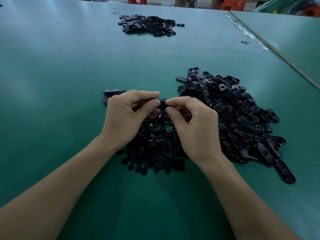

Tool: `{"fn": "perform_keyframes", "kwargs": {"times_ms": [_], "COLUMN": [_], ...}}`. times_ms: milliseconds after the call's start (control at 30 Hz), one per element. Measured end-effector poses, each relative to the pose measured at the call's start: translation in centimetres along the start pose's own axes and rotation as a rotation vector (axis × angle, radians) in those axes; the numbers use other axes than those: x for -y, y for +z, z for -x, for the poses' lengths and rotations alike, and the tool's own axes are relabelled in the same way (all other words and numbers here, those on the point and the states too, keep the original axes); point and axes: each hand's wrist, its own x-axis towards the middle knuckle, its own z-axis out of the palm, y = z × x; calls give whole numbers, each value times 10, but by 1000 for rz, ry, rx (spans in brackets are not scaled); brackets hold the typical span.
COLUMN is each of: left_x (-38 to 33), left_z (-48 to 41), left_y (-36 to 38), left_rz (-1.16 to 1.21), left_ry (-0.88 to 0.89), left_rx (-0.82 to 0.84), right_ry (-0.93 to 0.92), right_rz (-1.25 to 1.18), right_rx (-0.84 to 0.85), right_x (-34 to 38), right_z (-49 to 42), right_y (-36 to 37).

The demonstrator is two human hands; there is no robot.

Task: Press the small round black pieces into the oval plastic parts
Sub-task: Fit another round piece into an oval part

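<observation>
Both hands meet above a heap of small round black pieces (pixel 155 146) on the green table. My left hand (pixel 128 115) pinches one end of a black oval plastic part (pixel 161 102), thumb under and fingers over it. My right hand (pixel 192 122) pinches the other end between thumb and forefinger. Whether a round piece sits in the part is hidden by the fingers. A large heap of oval plastic parts (pixel 237 115) lies just right of my right hand.
Another pile of black oval parts (pixel 149 25) lies far across the green table (pixel 52 84). A few oval parts (pixel 110 94) lie left of my left hand. A seam with tape (pixel 249 33) runs diagonally at the right. Orange stools (pixel 233 4) stand beyond the table.
</observation>
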Motion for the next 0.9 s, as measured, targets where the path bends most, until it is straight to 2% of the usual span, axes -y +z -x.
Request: {"fn": "perform_keyframes", "kwargs": {"times_ms": [167,700,900], "left_x": [-4,-3,-4], "left_z": [2,4,4], "left_y": [3,5,4], "left_rz": [105,131,107], "left_ry": [-38,-74,-59], "left_rx": [24,29,40], "right_ry": [16,121,132], "right_rz": [-16,-190,-159], "right_rx": [3,-12,16], "right_x": [-1,-2,-2], "right_z": [-1,-3,-2], "right_y": [-1,-2,-1]}}
